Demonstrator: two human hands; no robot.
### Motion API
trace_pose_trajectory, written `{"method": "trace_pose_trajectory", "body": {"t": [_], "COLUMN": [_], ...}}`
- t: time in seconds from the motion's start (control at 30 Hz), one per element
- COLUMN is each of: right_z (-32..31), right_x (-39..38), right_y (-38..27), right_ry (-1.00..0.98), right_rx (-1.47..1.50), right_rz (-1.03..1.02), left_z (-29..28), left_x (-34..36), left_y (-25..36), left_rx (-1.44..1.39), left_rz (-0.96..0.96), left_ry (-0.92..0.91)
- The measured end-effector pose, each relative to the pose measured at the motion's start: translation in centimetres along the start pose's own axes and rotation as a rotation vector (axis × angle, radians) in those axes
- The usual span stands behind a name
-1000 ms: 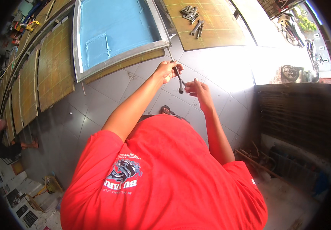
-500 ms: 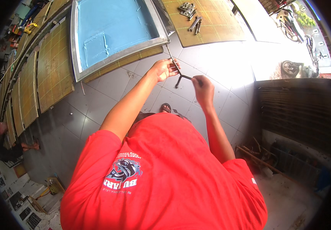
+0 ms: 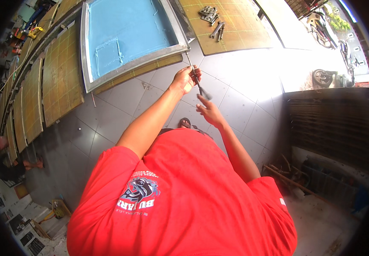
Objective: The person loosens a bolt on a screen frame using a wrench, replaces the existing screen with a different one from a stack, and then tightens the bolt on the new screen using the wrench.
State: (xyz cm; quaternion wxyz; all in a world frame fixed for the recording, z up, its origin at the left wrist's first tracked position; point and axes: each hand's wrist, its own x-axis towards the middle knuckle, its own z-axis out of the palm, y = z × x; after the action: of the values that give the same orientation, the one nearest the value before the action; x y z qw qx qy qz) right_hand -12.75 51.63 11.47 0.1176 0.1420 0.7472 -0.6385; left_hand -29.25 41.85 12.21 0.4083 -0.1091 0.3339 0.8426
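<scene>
My left hand (image 3: 186,80) is curled around one arm of a dark Y-shaped socket wrench (image 3: 204,91), beside the near right corner of a grey metal frame (image 3: 135,61). A thin rod (image 3: 188,57) runs from that corner down into my left hand. The free end of the wrench is smeared by motion. Just below it, my right hand (image 3: 210,112) has its fingers apart and holds nothing. Inside the frame lies a smooth blue surface (image 3: 129,34) with a raised rectangular outline near its lower left.
Metal brackets (image 3: 209,13) and several wrenches or bolts (image 3: 218,30) lie on a brown board (image 3: 235,38) at the far right. More boards (image 3: 60,68) line the left. A slatted dark panel (image 3: 329,123) stands at right. Grey tiles (image 3: 116,111) cover the floor.
The wrench has turned, and its free arms are now blurred near my right hand. My right hand has let go of its arm, moved down and left, and opened. My left hand stays on the wrench.
</scene>
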Motion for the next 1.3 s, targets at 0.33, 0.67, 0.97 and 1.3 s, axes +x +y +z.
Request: {"method": "trace_pose_trajectory", "body": {"t": [0.33, 0.67, 0.97, 1.3], "right_z": [-0.7, 1.9, -1.4, -0.3], "right_x": [-1.4, -1.2, 0.0, -3.3], "right_y": [-4.4, -2.3, -2.5, -7.6], "right_ry": [0.233, -0.071, 0.311, -0.036], "right_rx": [1.045, 0.288, 1.042, -0.091], "right_rz": [-0.141, -0.253, -0.14, -0.207], "left_z": [2.0, 2.1, 0.7, 2.0], "left_x": [1.6, 2.0, 2.2, 1.4], "left_y": [-1.0, -0.2, -0.8, -0.3], "left_rx": [-0.035, -0.157, -0.158, 0.059], "left_rz": [0.031, -0.104, -0.058, -0.035], "left_ry": [0.015, -0.033, 0.056, 0.114]}}
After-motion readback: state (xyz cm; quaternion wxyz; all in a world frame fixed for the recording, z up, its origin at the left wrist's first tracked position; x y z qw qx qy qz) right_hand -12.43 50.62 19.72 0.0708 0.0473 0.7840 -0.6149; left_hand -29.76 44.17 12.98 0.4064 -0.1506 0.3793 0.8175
